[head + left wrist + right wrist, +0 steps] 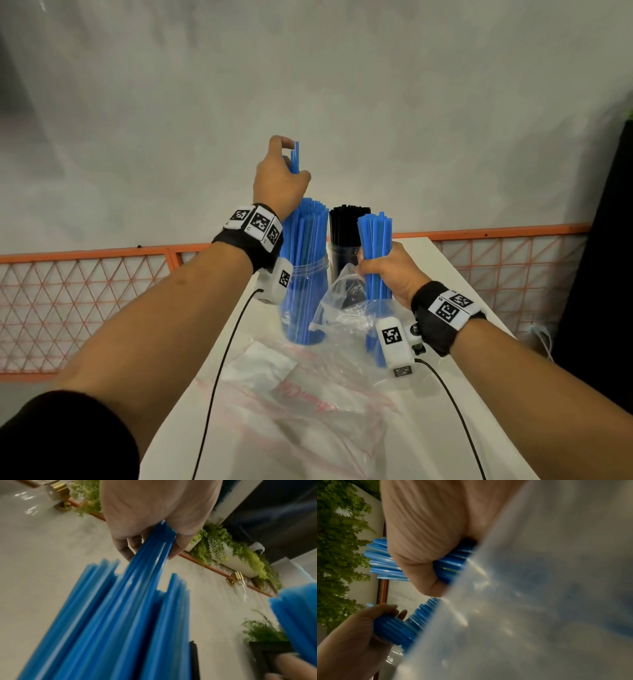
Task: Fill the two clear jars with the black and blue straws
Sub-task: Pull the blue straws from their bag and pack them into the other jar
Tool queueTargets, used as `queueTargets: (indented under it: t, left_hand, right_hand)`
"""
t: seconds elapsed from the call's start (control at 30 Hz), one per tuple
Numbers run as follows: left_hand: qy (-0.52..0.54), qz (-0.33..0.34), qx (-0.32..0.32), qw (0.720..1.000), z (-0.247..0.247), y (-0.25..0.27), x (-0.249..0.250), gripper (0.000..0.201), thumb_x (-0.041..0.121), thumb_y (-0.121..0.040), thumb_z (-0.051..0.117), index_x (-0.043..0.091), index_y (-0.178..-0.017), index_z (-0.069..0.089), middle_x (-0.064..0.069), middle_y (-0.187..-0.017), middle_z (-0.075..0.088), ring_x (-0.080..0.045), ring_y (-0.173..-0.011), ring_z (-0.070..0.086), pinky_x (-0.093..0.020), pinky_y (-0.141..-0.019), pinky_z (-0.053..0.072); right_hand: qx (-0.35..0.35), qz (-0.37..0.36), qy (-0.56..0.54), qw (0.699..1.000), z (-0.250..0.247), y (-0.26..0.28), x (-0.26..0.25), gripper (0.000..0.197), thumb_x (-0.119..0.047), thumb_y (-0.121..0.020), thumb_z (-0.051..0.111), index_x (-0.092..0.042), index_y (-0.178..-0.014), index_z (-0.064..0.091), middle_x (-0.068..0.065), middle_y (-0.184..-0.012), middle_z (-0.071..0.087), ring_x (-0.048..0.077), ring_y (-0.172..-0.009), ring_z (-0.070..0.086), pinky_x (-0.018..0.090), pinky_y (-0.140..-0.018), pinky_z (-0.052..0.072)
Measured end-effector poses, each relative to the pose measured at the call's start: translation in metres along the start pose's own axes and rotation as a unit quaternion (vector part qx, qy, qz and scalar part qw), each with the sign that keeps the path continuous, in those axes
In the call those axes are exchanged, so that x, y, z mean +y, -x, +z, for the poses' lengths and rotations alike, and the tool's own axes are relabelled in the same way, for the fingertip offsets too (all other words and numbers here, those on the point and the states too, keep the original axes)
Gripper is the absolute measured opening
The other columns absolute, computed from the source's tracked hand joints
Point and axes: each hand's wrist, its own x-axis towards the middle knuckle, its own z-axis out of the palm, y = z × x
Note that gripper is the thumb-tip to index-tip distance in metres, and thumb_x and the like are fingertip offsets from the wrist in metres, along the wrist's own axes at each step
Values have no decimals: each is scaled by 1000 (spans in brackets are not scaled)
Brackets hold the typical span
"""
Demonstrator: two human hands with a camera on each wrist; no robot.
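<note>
— While the left hand (279, 171) pinches a few blue straws (294, 159) by their top ends above the near jar (303, 294), how do you reckon they handle?

— Light and springy, I'd say, and smooth enough to slide if the pinch slackens. That jar is already packed with blue ones, so the few must be threaded into a gap.

— And the other side?

— The right hand (387, 274) is fisted round a thick bundle (375, 246) at mid-length, its lower part still in a clear plastic bag (346, 308). Squeeze too hard and thin tubes probably kink; too loose and they fan out.

— Where are the black ones?

— Standing in the far jar (344, 255) on the white table (442, 260), behind both hands.

— Best hold, then?

— Near the top for lowering a few; round the middle for carrying many.
</note>
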Motion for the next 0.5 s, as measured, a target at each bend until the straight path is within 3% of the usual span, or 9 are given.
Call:
queueTargets:
  t: [0.07, 0.13, 0.23, 0.33, 0.4, 0.5]
  left_hand:
    - [-62, -14, -44, 997, 0, -4, -4, 25, 5, -84, 57, 16, -106, 56, -10, -79, 63, -30, -67, 63, -42, -69, 58]
    - [-86, -20, -66, 994, 1, -3, -12, 26, 2, -84, 54, 15, -105, 60, -11, -82, 63, -28, -69, 61, -47, -72, 58]
    - [-123, 26, -115, 985, 0, -1, -25, 52, 2, -85, 53, 20, -133, 51, -6, -104, 59, -19, -83, 55, -37, -74, 50]
    - [-144, 10, -205, 968, 1, 0, -35, 60, 12, -92, 55, 26, -147, 36, -5, -128, 55, -21, -109, 56, -31, -90, 43]
    - [-126, 16, -185, 974, 0, 2, -41, 68, 18, -92, 60, 29, -151, 28, -5, -133, 54, -23, -112, 58, -33, -93, 45]
    - [-96, 89, -129, 983, -7, 1, -42, 96, 22, -83, 72, 43, -152, 9, -1, -145, 41, -16, -116, 53, -27, -84, 48]
  right_hand:
    - [3, 1, -5, 1000, -4, 0, 1, 18, 7, -77, 64, -9, -83, 58, 11, -80, 53, 26, -78, 56, 44, -79, 53]
    - [4, 3, -15, 1000, -6, 0, 2, 19, 7, -77, 65, -9, -82, 58, 11, -79, 54, 25, -78, 56, 43, -78, 53]
    - [10, 4, -19, 1000, -7, -1, 4, 19, 7, -78, 66, -9, -84, 57, 9, -78, 54, 23, -76, 57, 40, -75, 52]
    - [9, 6, -13, 1000, -7, -2, 6, 19, 6, -77, 66, -8, -86, 58, 11, -81, 53, 24, -78, 57, 41, -76, 53]
    - [10, 5, -11, 1000, -8, -2, 7, 18, 7, -76, 66, -8, -84, 58, 11, -79, 53, 24, -78, 57, 41, -76, 54]
    - [8, 3, -24, 1000, -9, -3, 7, 20, 9, -76, 65, -9, -80, 58, 8, -75, 53, 22, -75, 57, 40, -73, 54]
